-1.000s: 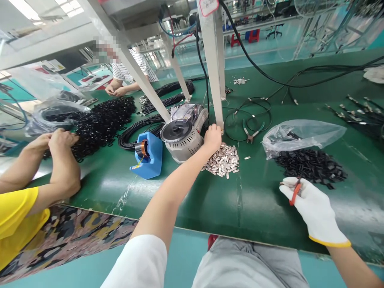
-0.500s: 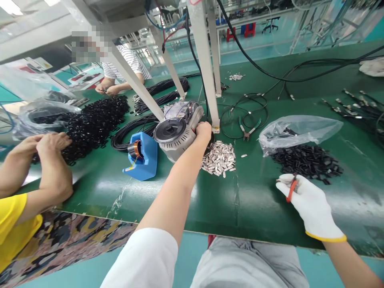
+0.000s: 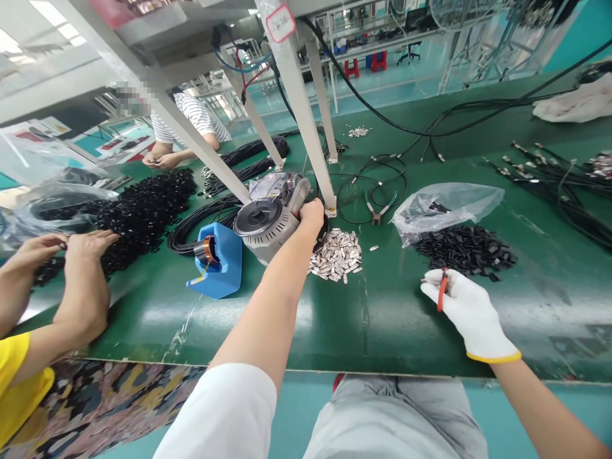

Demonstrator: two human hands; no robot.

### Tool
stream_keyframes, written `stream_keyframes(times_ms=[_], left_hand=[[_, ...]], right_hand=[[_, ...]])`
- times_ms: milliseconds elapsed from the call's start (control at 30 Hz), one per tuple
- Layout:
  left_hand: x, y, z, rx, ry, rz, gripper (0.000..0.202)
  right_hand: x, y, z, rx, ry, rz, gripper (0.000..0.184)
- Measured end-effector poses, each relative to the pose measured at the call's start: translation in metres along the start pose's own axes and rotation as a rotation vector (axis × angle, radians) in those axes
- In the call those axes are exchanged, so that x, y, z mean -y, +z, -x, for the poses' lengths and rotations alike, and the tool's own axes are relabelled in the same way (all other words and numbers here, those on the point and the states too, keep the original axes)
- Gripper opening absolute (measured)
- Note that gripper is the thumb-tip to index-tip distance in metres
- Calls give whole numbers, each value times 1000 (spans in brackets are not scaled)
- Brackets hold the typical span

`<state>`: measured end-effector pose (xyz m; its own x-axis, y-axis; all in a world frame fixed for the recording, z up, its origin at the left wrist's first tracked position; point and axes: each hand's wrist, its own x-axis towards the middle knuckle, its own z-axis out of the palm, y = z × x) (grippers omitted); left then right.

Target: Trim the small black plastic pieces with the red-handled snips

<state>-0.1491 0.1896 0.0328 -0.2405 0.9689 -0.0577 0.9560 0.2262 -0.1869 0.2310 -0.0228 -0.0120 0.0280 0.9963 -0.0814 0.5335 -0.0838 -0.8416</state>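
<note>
My left hand (image 3: pixel 312 214), bare, reaches to the right side of a grey rounded machine (image 3: pixel 262 239) with a black disc (image 3: pixel 258 217) on top. Its fingers are curled and partly hidden, so what they grip does not show. Just below that hand lies a heap of small silver metal connector pieces (image 3: pixel 338 256). My right hand (image 3: pixel 466 306), in a white glove with a yellow cuff, is closed around a small tool with a red handle (image 3: pixel 442 292); the tool's working end is hidden. Close beyond the glove is a pile of small black parts (image 3: pixel 466 250).
A blue tape dispenser (image 3: pixel 229 258) stands left of my forearm. White posts (image 3: pixel 306 115) rise behind the machine. Green-handled cutters (image 3: pixel 379 207), a plastic bag (image 3: pixel 468 197) and black cables (image 3: pixel 549 185) lie farther off. Two people work at left by a black heap (image 3: pixel 148 204).
The whole scene has shifted left in view as my head turned a little. Both my hands keep about the same places beside the machine and the black pile.
</note>
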Motion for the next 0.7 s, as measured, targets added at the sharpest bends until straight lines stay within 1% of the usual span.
stream_keyframes(times_ms=[100,200,267,333,400,433,467,500,567,633,700], left_hand=[[-6,-14,1,20,40,-2,43],[-14,-33,11,40,105,7,35],[-19,-43,24,39,171,24,35],[-27,-51,43,39,260,57,35],[-43,-55,65,47,371,133,33],[-54,-55,77,71,453,214,31],[-68,-54,88,160,542,433,29],[-83,-52,97,293,617,673,27],[-116,-46,112,497,648,1044,20],[-145,-39,118,578,652,1273,15],[-166,-34,119,652,658,1383,15]], right_hand=[[1,-1,-1,0,-1,-14,39],[1,-2,-1,-14,-28,-18,37],[2,-2,-3,-14,-48,-25,35],[2,-3,-4,-13,-61,-40,34],[3,-3,-4,-14,-68,-55,33],[4,-4,-5,-16,-69,-62,33],[4,-4,-5,-17,-68,-68,33],[5,-4,-5,-18,-65,-75,33],[6,-5,-4,-19,-63,-88,34],[7,-5,-4,-23,-65,-103,34],[7,-6,-4,-27,-68,-120,34]])
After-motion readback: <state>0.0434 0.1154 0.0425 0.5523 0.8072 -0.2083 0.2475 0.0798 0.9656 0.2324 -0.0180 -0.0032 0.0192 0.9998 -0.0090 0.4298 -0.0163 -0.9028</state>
